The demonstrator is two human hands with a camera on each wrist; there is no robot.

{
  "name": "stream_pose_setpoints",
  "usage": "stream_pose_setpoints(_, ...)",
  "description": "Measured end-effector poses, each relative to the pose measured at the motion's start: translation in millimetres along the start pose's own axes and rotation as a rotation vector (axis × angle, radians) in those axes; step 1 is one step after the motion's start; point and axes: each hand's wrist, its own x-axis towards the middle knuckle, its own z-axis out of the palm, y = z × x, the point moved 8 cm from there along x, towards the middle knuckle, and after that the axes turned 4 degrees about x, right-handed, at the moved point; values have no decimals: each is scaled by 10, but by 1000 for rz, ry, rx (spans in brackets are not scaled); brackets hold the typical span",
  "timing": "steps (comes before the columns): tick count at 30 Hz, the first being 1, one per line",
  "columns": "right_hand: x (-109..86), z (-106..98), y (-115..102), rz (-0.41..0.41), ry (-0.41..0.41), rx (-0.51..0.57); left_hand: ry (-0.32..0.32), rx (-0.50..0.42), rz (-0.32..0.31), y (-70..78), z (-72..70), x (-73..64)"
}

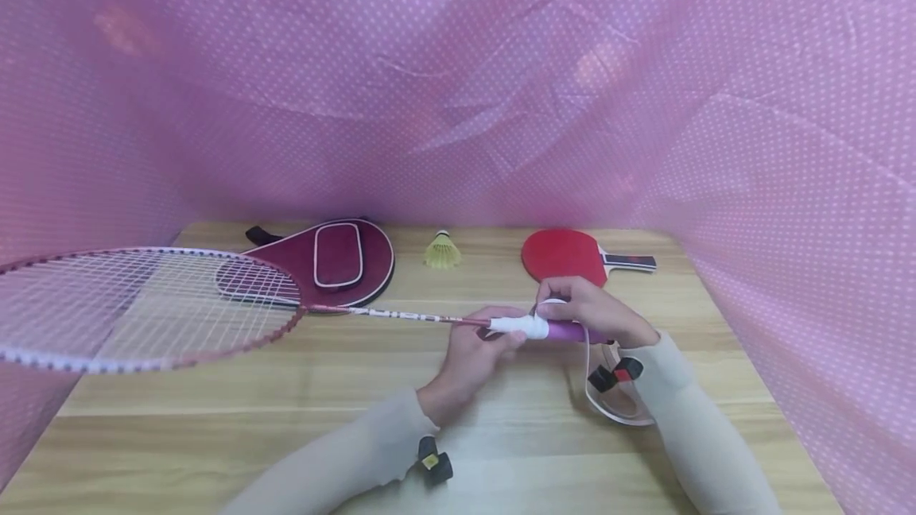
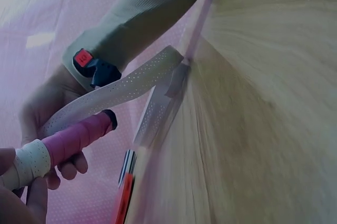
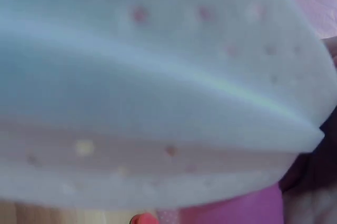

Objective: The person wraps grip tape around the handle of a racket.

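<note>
1 racket (image 1: 401, 314): your L hand (image 1: 468, 356) w/ fingers round its handle (image 1: 518, 327), R hand (image 1: 590, 308) w/ fingers pinching perf. tape (image 2: 113, 95).

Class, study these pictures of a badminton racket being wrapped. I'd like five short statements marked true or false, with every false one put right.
1. The left hand holds the badminton racket. True.
2. The shuttlecock lies to the right of the red paddle. False: it lies to the left, between the paddle and the maroon case.
3. The right hand holds white tape dotted with small holes. True.
4. White tape covers the whole racket handle. False: a purple section shows toward its end.
5. The red paddle's handle points left. False: it points right.
</note>
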Motion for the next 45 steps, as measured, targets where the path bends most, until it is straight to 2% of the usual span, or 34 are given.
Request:
stream_pose_setpoints(4, -33, 33, 9, -36, -33, 47, -33, 26, 41, 21, 58, -5)
stream_pose_setpoints(7, -41, 48, -25, -61, -19, 60, -39, 37, 60, 44, 61, -8)
stream_pose_setpoints(11, -15, 73, -43, -43, 21, 87, -13, 35, 78, 68, 14, -4)
stream_pose_setpoints(15, 2, 67, -67, -34, 97, 88, -13, -10, 90, 64, 8, 14)
stream_pose_setpoints(20, 16, 54, -106, -70, 175, 69, -10, 24, 49, -27, 21, 23)
stream_pose_setpoints(26, 28, 96, -143, -102, 203, 61, 25, 123, 47, -28, -9, 37)
stream_pose_setpoints(32, 42, 129, -223, -138, 253, -22, 128, 145, -8, -21, -103, 114)
stream_pose_setpoints(36, 50, 146, -244, -157, 255, -44, 190, 152, -48, -45, -160, 135)
stream_pose_setpoints(39, 39, 139, -241, -160, 243, -60, 193, 142, -72, -62, -164, 132)
stream_pose_setpoints(45, 3, 79, -264, -179, 226, -142, 176, 118, -60, -48, -152, 132)
